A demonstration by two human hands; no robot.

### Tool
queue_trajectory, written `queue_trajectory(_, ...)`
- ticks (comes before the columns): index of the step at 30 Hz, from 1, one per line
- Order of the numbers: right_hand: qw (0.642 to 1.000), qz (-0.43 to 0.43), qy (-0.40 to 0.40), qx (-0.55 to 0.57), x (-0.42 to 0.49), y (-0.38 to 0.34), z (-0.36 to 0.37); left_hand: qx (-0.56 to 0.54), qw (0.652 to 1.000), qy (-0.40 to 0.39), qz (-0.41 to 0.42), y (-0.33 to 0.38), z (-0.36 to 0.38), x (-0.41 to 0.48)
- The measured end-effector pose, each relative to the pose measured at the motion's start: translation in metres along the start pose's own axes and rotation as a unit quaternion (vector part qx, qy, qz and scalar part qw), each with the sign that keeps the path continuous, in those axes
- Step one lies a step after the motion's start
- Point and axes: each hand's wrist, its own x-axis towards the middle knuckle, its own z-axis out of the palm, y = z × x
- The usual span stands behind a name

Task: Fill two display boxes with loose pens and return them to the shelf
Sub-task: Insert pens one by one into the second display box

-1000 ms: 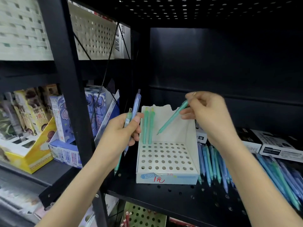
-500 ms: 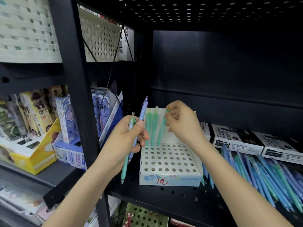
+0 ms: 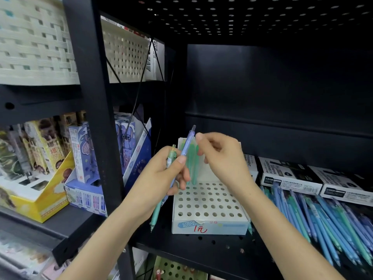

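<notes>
A white display box [image 3: 210,205] with a grid of holes stands on the black shelf [image 3: 201,249]. A few green pens [image 3: 192,168] stand upright in its back row. My left hand [image 3: 159,178] grips two pens just left of the box: a green pen [image 3: 156,213] pointing down and a blue pen [image 3: 188,140] sticking up. My right hand [image 3: 224,160] hovers over the back of the box with loosely curled fingers. It holds nothing, and its index fingertip is at the blue pen's top end.
Several loose blue and green pens [image 3: 323,219] lie in a pile on the shelf, right of the box. Black-and-white marker boxes [image 3: 290,176] sit behind them. A black upright post [image 3: 96,118] stands left of my hands, with stationery boxes [image 3: 84,154] beyond it.
My right hand stood its green pen in the box's back row, let go, and moved left to the blue pen's top. My left hand kept both pens.
</notes>
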Motion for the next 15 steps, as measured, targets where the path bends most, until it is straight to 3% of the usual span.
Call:
queue_trajectory(4,0.993,0.018,-0.043,0.105,-0.015,-0.016,-0.007,0.016,0.999,-0.021,0.021,0.004,0.005,-0.001)
queue_trajectory(9,0.996,0.009,-0.016,0.087,-0.021,-0.022,-0.014,0.059,0.997,-0.037,0.041,0.004,0.012,-0.003)
queue_trajectory(15,0.975,0.002,0.188,0.115,-0.008,-0.013,-0.049,0.132,0.987,0.058,0.068,0.003,-0.002,-0.003)
